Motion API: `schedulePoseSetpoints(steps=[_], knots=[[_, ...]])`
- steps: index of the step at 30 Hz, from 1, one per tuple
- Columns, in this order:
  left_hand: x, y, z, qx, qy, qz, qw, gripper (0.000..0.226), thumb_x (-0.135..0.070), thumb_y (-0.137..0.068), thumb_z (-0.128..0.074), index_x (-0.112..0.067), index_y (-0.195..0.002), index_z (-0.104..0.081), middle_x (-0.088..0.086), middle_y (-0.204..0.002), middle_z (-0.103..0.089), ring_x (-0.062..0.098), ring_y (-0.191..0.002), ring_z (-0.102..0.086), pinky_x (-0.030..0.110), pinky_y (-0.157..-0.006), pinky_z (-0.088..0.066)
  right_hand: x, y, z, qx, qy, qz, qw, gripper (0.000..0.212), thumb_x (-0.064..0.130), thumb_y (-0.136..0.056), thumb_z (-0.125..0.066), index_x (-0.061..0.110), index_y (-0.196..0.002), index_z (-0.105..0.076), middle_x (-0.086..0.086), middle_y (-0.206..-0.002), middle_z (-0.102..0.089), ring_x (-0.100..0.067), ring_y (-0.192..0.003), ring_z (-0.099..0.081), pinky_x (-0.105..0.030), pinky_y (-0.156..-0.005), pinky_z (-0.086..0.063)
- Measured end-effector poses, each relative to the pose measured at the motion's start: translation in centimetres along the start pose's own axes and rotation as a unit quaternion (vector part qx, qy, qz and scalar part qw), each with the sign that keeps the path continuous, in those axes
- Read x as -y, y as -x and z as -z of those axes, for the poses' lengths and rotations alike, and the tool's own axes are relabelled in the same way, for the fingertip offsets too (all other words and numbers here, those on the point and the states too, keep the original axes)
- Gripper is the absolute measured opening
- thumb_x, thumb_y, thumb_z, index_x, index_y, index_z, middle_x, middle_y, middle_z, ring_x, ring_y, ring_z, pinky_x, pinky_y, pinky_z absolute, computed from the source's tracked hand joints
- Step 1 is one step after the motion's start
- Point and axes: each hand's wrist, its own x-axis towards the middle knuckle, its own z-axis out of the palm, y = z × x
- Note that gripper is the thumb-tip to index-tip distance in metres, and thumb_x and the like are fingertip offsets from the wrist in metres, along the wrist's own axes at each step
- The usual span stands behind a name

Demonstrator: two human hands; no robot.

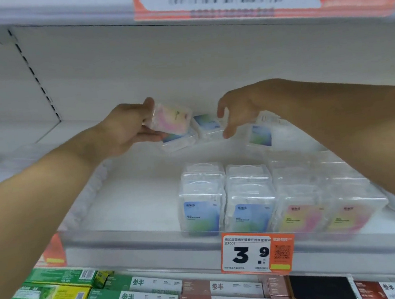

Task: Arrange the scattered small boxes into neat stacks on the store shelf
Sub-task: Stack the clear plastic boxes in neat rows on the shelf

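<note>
Left hand (127,129) grips a pink box (170,120) between thumb and fingers, raised at the back of the shelf (134,203). Right hand (238,108), fingers spread and curved, holds nothing above loose blue boxes (207,124). Neat stacks (249,199) stand at the shelf front.

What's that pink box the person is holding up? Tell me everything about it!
The pink box is a small, flat, clear plastic case with rounded corners and a label swirled in pink, yellow and white with tiny dark print. The left hand holds it tilted in the air near the back of the shelf, thumb on top and fingers below. It partly hides a blue box lying behind it.
</note>
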Motion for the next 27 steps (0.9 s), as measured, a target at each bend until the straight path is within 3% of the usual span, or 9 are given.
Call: schedulePoseSetpoints(steps=[4,7,11,14,17,20,22,24,27], knots=[[0.9,0.0,0.5,-0.074,-0.05,0.026,0.996,0.047,-0.04,-0.101,-0.036,-0.001,-0.106,-0.062,0.017,-0.078,-0.065,0.031,-0.06,-0.059,0.031,-0.055,-0.043,-2.3,0.0,-1.1,0.093,0.017,-0.095,0.991,0.083,0.042,-0.065,-0.089,0.016,-0.135,-0.054,-0.005,-0.128,-0.056,-0.027,-0.105,-0.062,-0.043,-0.082,-0.06],[1.3,-0.2,0.2,-0.141,-0.072,0.024,0.987,0.06,-0.05,-0.098,-0.029,0.001,-0.086,-0.06,0.021,-0.068,-0.058,0.028,-0.053,-0.051,0.026,-0.047,-0.036,-3.9,0.4,-1.3,0.048,-0.05,-0.077,0.995,0.067,0.046,-0.073,-0.083,0.009,-0.124,-0.062,-0.01,-0.117,-0.063,-0.028,-0.099,-0.066,-0.039,-0.082,-0.06],[0.2,0.9,-1.5,-0.049,-0.085,-0.038,0.994,0.08,-0.071,-0.089,-0.033,0.001,-0.076,-0.066,0.022,-0.058,-0.059,0.026,-0.042,-0.048,0.021,-0.037,-0.034,-7.0,0.6,-2.0,-0.084,-0.004,-0.102,0.991,0.048,0.039,-0.095,-0.058,0.002,-0.126,-0.061,-0.018,-0.131,-0.059,-0.036,-0.114,-0.06,-0.041,-0.098,-0.05],[-1.1,1.1,-2.9,0.007,-0.094,-0.084,0.992,0.079,-0.067,-0.086,-0.048,0.009,-0.089,-0.07,0.029,-0.07,-0.066,0.031,-0.052,-0.058,0.028,-0.046,-0.049,-9.4,0.5,-4.4,-0.027,-0.047,-0.148,0.988,0.052,0.031,-0.099,-0.052,0.006,-0.144,-0.04,-0.014,-0.139,-0.051,-0.035,-0.118,-0.055,-0.04,-0.098,-0.049],[-2.5,1.0,-4.2,0.021,-0.097,-0.073,0.992,0.073,-0.062,-0.087,-0.052,0.009,-0.101,-0.066,0.028,-0.081,-0.07,0.034,-0.059,-0.065,0.033,-0.055,-0.055,-11.2,0.6,-6.1,-0.006,-0.116,-0.168,0.979,0.067,0.03,-0.089,-0.068,0.013,-0.145,-0.035,-0.01,-0.128,-0.05,-0.033,-0.104,-0.058,-0.041,-0.083,-0.056],[-3.4,0.8,-5.2,0.015,-0.117,-0.053,0.992,0.066,-0.059,-0.091,-0.049,0.005,-0.104,-0.064,0.025,-0.086,-0.071,0.03,-0.056,-0.066,0.03,-0.052,-0.056,-12.8,0.7,-6.5,-0.052,-0.17,-0.148,0.973,0.084,0.031,-0.077,-0.083,0.014,-0.144,-0.036,-0.011,-0.13,-0.053,-0.031,-0.103,-0.059,-0.039,-0.088,-0.054],[-3.7,0.8,-5.9,0.008,-0.136,-0.044,0.99,0.065,-0.059,-0.091,-0.048,0.003,-0.105,-0.064,0.023,-0.086,-0.072,0.027,-0.051,-0.066,0.028,-0.05,-0.056,-13.6,0.9,-6.1,-0.066,-0.314,-0.146,0.936,0.068,0.022,-0.079,-0.081,0.011,-0.136,-0.046,-0.016,-0.123,-0.058,-0.034,-0.099,-0.064,-0.04,-0.087,-0.055],[-3.9,0.7,-6.4,0.008,-0.143,-0.04,0.989,0.065,-0.059,-0.092,-0.047,0.002,-0.106,-0.063,0.022,-0.085,-0.072,0.027,-0.051,-0.066,0.026,-0.046,-0.053,-14.1,1.5,-5.5,-0.08,-0.449,-0.131,0.88,0.031,0.025,-0.088,-0.071,0.006,-0.11,-0.06,-0.02,-0.106,-0.062,-0.032,-0.084,-0.064,-0.034,-0.071,-0.054],[-3.8,0.7,-6.9,0.012,-0.141,-0.034,0.989,0.065,-0.06,-0.091,-0.048,0.001,-0.107,-0.063,0.022,-0.089,-0.072,0.03,-0.055,-0.067,0.027,-0.047,-0.054,-14.3,3.1,-4.6,-0.095,-0.536,-0.116,0.831,0.035,0.04,-0.098,-0.048,0.007,-0.102,-0.06,-0.018,-0.091,-0.062,-0.024,-0.065,-0.053,-0.029,-0.059,-0.04]])
